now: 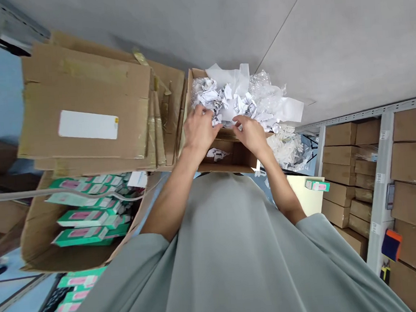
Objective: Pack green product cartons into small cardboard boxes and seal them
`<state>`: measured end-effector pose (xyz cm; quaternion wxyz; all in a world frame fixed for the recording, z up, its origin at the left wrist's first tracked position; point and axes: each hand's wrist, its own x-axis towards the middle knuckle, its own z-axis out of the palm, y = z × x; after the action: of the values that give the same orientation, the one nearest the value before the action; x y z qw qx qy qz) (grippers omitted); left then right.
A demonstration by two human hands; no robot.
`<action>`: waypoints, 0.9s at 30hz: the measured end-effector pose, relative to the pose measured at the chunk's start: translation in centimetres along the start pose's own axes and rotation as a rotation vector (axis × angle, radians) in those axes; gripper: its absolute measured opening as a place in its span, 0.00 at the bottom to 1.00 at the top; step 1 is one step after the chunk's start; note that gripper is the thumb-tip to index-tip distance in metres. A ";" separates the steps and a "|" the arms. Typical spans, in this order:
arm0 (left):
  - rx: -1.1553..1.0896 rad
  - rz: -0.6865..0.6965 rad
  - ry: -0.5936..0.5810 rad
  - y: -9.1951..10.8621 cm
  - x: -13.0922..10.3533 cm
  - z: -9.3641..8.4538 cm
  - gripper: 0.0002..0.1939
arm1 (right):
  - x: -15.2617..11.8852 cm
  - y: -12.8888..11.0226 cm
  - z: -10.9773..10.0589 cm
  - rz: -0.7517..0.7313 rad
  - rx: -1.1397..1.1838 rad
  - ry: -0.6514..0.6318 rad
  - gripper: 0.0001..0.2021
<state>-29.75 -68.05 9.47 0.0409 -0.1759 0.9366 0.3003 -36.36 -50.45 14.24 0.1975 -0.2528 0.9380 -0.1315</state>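
Crumpled white paper (238,106) fills an open cardboard carton (188,92) against the wall, mixed with clear plastic wrap (262,85). My left hand (199,130) is at the near left of this paper, its fingers and thumb curled around some of it. At the near right, my right hand (251,132) has its fingers bent onto the paper too. Exactly what each hand grips is partly hidden. Just below my hands is a smaller open cardboard box (242,157) close to my body, with a crumpled paper piece (218,153) inside.
Flattened cardboard (91,93) is stacked at left, above a large carton (37,236) of green-and-pink boxes (84,233). A cable (88,192) crosses there. More shredded packing (286,147) lies right, near a small green box (317,185). Shelves (385,171) hold brown boxes.
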 end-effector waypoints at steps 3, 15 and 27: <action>0.010 -0.023 -0.038 0.4 1.0 0.7 0.20 | 0.3 -0.4 0.8 0.012 0.003 -0.012 0.13; -0.344 0.169 -0.114 0.2 -6.9 -3.3 0.14 | -5.6 0.5 0.9 -0.149 0.465 0.021 0.17; -0.270 0.152 -0.410 0.7 -7.5 6.3 0.19 | -7.8 6.3 6.5 0.159 0.183 -0.149 0.18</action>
<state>-23.23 -61.61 6.11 0.1834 -0.0445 0.8707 0.4542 -29.95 -42.00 8.63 0.2986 -0.1675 0.9220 -0.1811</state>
